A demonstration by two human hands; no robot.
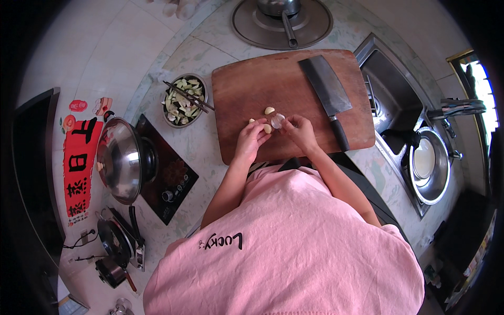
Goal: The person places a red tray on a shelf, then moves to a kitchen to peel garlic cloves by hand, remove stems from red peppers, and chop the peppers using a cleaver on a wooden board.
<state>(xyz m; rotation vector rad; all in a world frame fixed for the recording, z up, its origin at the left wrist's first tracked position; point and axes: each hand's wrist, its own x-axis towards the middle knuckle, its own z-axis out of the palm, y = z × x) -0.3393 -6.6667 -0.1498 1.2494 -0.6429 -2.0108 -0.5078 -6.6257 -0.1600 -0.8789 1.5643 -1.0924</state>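
Observation:
Near the front edge of a wooden cutting board [252, 86], my left hand [250, 138] holds a peeled garlic clove [267, 128] at its fingertips. My right hand [302, 133] pinches a pale, thin piece that looks like garlic skin [277, 121], just right of that clove. One more garlic clove [269, 110] lies on the board beyond my fingers. Another small clove [251, 121] shows partly behind my left fingers. To the right, a cleaver [327, 84] rests flat on the board, its dark handle toward me.
Left of the board stands a metal bowl [164, 118] of cut vegetables, with chopsticks [189, 96] across it. A lidded wok [122, 161] sits on an induction cooker [173, 185]. Behind the board is a pot [278, 7] on a stove. A sink [390, 82] and steel basin [444, 173] are right.

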